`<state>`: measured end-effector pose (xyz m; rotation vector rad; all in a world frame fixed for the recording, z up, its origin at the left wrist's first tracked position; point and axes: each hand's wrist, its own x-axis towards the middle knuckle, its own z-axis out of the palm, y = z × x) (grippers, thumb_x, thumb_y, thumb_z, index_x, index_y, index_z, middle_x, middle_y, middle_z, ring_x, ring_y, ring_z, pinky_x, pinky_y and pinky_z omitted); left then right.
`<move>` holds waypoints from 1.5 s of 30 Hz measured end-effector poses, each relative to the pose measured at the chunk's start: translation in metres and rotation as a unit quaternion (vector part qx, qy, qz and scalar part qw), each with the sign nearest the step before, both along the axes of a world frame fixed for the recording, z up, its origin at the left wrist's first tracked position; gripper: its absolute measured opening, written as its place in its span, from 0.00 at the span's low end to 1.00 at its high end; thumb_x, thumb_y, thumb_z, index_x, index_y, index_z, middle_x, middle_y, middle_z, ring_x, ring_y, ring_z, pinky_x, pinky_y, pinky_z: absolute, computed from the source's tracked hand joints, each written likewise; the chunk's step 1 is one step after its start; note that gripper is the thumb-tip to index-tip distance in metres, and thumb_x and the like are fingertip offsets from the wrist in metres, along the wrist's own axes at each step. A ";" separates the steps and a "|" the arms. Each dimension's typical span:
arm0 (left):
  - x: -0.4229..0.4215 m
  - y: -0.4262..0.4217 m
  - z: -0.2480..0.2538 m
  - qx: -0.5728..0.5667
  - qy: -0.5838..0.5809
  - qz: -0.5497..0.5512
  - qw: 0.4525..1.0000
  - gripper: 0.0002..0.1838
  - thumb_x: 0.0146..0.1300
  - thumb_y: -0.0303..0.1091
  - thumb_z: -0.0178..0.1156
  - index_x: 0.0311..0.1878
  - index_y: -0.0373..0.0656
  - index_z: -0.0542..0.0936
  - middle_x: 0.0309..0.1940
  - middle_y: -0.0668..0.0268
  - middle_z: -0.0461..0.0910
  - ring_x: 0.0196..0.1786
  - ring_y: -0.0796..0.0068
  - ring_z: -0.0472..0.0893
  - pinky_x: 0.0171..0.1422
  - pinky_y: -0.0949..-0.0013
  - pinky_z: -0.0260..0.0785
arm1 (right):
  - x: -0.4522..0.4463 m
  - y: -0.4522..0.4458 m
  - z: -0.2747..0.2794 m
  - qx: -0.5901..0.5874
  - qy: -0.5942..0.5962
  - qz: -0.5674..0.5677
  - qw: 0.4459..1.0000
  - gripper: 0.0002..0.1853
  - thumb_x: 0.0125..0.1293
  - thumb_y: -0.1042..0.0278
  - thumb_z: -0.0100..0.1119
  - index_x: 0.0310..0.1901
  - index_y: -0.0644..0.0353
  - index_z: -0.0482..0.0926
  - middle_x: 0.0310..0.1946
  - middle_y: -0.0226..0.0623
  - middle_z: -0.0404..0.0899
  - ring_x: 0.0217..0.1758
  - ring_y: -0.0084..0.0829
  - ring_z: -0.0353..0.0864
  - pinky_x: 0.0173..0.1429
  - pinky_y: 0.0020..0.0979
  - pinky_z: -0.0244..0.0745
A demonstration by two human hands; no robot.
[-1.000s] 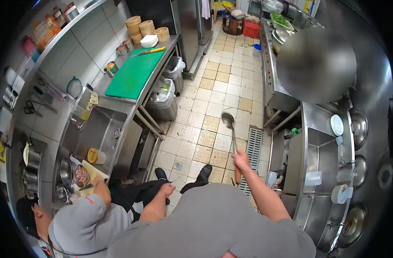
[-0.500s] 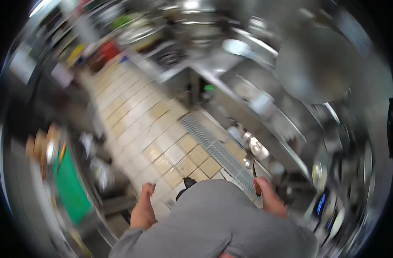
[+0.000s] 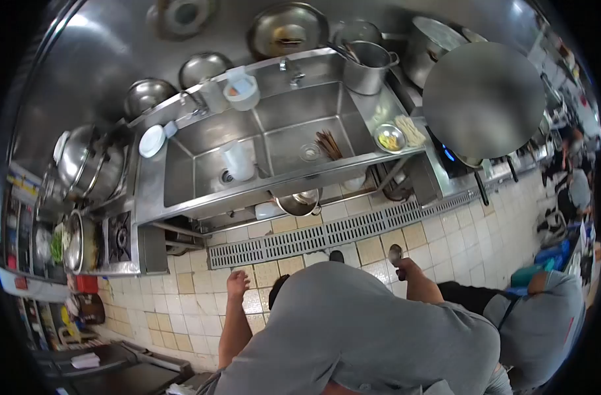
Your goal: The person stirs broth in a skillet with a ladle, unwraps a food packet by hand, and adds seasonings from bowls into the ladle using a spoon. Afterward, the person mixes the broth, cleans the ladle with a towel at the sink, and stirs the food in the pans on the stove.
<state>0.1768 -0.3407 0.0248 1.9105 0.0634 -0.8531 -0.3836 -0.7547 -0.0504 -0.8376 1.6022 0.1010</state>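
My right hand [image 3: 409,266] is closed round the handle of a metal ladle [image 3: 395,253], held low over the floor tiles beside the drain grate. Off to the left, my left hand [image 3: 238,283] hangs above the tiles with its fingers apart and nothing in it. Ahead of both hands stands a steel double sink [image 3: 248,192]. A white container [image 3: 237,161] is in its left basin, and a bundle of brown sticks [image 3: 328,145] lies in the right one.
A floor drain grate [image 3: 313,239] runs along the sink's foot. At right are a stove with a pan handle [image 3: 480,188] jutting out, and a co-worker in grey [image 3: 544,329]. A large pot [image 3: 367,69] stands right of the sink. Another stove [image 3: 121,237] is at left.
The view has swung right, from the aisle and cutting board to the sink. My right hand still has the ladle, now lower and nearer my body. My left hand's fingers have spread.
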 end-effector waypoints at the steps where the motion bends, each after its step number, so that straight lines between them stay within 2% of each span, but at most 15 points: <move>1: 0.001 -0.042 0.013 -0.035 -0.006 -0.008 0.999 0.14 0.70 0.38 0.58 0.51 0.40 0.80 0.35 0.65 0.83 0.29 0.76 0.79 0.31 0.72 0.72 | -0.016 -0.009 -0.029 0.005 -0.002 -0.013 1.000 0.08 0.64 0.66 0.65 0.40 0.61 0.84 0.24 0.44 0.82 0.26 0.40 0.84 0.29 0.45 0.76; 3: 0.017 -0.097 -0.005 -0.071 -0.048 -0.122 0.989 0.14 0.70 0.38 0.59 0.51 0.39 0.80 0.37 0.65 0.83 0.33 0.75 0.82 0.33 0.72 0.73 | -0.060 -0.011 -0.095 -0.014 0.043 0.091 0.995 0.12 0.63 0.66 0.67 0.45 0.61 0.83 0.28 0.45 0.84 0.27 0.40 0.84 0.30 0.46 0.77; 9: 0.045 -0.312 0.101 -0.149 -0.078 -0.237 0.957 0.13 0.75 0.37 0.56 0.53 0.40 0.80 0.44 0.66 0.83 0.41 0.76 0.83 0.38 0.72 0.75 | -0.055 0.019 -0.033 0.086 0.037 -0.146 0.985 0.18 0.69 0.57 0.61 0.37 0.69 0.80 0.20 0.38 0.76 0.18 0.36 0.76 0.25 0.42 0.73; 15: 0.134 -0.537 0.158 -0.164 -0.161 -0.319 0.919 0.21 0.71 0.39 0.61 0.63 0.41 0.76 0.54 0.61 0.82 0.53 0.69 0.83 0.51 0.67 0.77 | -0.017 0.067 -0.021 0.093 -0.004 -0.263 0.960 0.14 0.71 0.59 0.57 0.32 0.60 0.74 0.19 0.35 0.71 0.17 0.31 0.69 0.21 0.37 0.65; 19: 0.183 -0.671 0.170 -0.109 -0.385 -0.409 0.820 0.34 0.66 0.43 0.64 0.72 0.38 0.69 0.68 0.48 0.73 0.72 0.55 0.71 0.76 0.62 0.60 | 0.024 0.078 0.008 0.052 0.007 -0.396 0.917 0.14 0.69 0.63 0.60 0.32 0.67 0.75 0.20 0.39 0.75 0.17 0.33 0.74 0.22 0.38 0.70; 23: 0.261 -0.796 0.116 -0.061 -0.487 -0.471 0.733 0.41 0.65 0.45 0.63 0.76 0.33 0.60 0.76 0.43 0.60 0.79 0.50 0.58 0.83 0.59 0.49 | 0.062 0.111 0.050 -0.019 0.140 -0.386 0.912 0.14 0.66 0.65 0.63 0.30 0.70 0.79 0.21 0.43 0.80 0.22 0.35 0.81 0.25 0.40 0.75; 25: 0.304 -0.853 0.087 -0.026 -0.562 -0.481 0.673 0.41 0.64 0.41 0.64 0.76 0.32 0.60 0.72 0.39 0.64 0.77 0.46 0.63 0.82 0.59 0.52 | 0.081 0.122 0.067 -0.050 0.199 -0.396 0.895 0.16 0.67 0.61 0.61 0.33 0.69 0.84 0.24 0.43 0.84 0.21 0.35 0.82 0.25 0.41 0.76; 26: 0.292 -0.858 0.114 -0.013 -0.480 -0.488 0.729 0.41 0.64 0.40 0.64 0.75 0.31 0.60 0.72 0.39 0.65 0.76 0.45 0.64 0.82 0.59 0.54 | 0.101 0.124 0.102 -0.051 0.218 -0.436 0.872 0.15 0.64 0.63 0.62 0.41 0.70 0.85 0.28 0.47 0.86 0.28 0.40 0.87 0.35 0.41 0.82; 29: 0.295 -0.888 0.115 -0.010 -0.413 -0.554 0.723 0.42 0.63 0.39 0.64 0.76 0.31 0.59 0.73 0.40 0.64 0.76 0.46 0.64 0.81 0.58 0.55 | 0.137 0.172 0.119 -0.185 0.443 -0.297 0.825 0.21 0.61 0.61 0.64 0.49 0.71 0.82 0.41 0.53 0.87 0.47 0.50 0.87 0.53 0.44 0.81; 30: 0.301 -0.902 0.098 0.034 -0.473 -0.537 0.698 0.42 0.64 0.39 0.63 0.76 0.31 0.58 0.74 0.41 0.63 0.77 0.47 0.63 0.81 0.57 0.55 | 0.144 0.185 0.132 -0.153 0.403 -0.331 0.839 0.23 0.60 0.60 0.65 0.54 0.66 0.81 0.48 0.54 0.85 0.56 0.54 0.83 0.60 0.45 0.77; 34: 0.256 -0.910 0.108 0.152 -0.512 -0.457 0.711 0.44 0.64 0.39 0.63 0.77 0.29 0.55 0.76 0.43 0.58 0.78 0.48 0.61 0.81 0.57 0.56 | 0.163 0.211 0.159 0.017 0.381 -0.335 0.861 0.22 0.57 0.61 0.67 0.50 0.65 0.82 0.46 0.55 0.85 0.53 0.53 0.84 0.58 0.45 0.78; 40: 0.254 -0.868 0.074 0.070 -0.598 -0.442 0.665 0.44 0.63 0.42 0.63 0.76 0.32 0.56 0.77 0.44 0.58 0.73 0.43 0.67 0.77 0.52 0.62 | 0.187 0.191 0.183 -0.151 0.479 -0.324 0.802 0.12 0.58 0.65 0.65 0.37 0.65 0.79 0.36 0.58 0.82 0.44 0.61 0.82 0.49 0.52 0.76; 42: 0.288 -0.872 0.054 0.204 -0.491 -0.615 0.583 0.43 0.65 0.45 0.62 0.78 0.38 0.56 0.78 0.49 0.57 0.67 0.41 0.74 0.72 0.46 0.67 | 0.188 0.167 0.186 -0.205 0.462 -0.314 0.804 0.11 0.58 0.65 0.65 0.36 0.64 0.78 0.34 0.57 0.82 0.42 0.60 0.82 0.46 0.52 0.76; 44: 0.247 -0.815 0.123 0.139 0.016 -0.554 0.821 0.40 0.69 0.49 0.60 0.78 0.44 0.58 0.77 0.55 0.60 0.60 0.43 0.80 0.66 0.44 0.70 | 0.185 0.142 0.184 -0.308 0.460 -0.253 0.794 0.10 0.59 0.64 0.65 0.32 0.61 0.76 0.27 0.52 0.79 0.35 0.58 0.80 0.40 0.52 0.73; 45: 0.266 -0.814 0.094 0.095 0.019 -0.529 0.843 0.39 0.70 0.50 0.59 0.78 0.44 0.57 0.77 0.57 0.61 0.62 0.46 0.79 0.66 0.44 0.70 | 0.184 0.121 0.192 -0.353 0.434 -0.240 0.793 0.12 0.59 0.63 0.65 0.29 0.60 0.74 0.25 0.50 0.77 0.33 0.57 0.79 0.38 0.51 0.73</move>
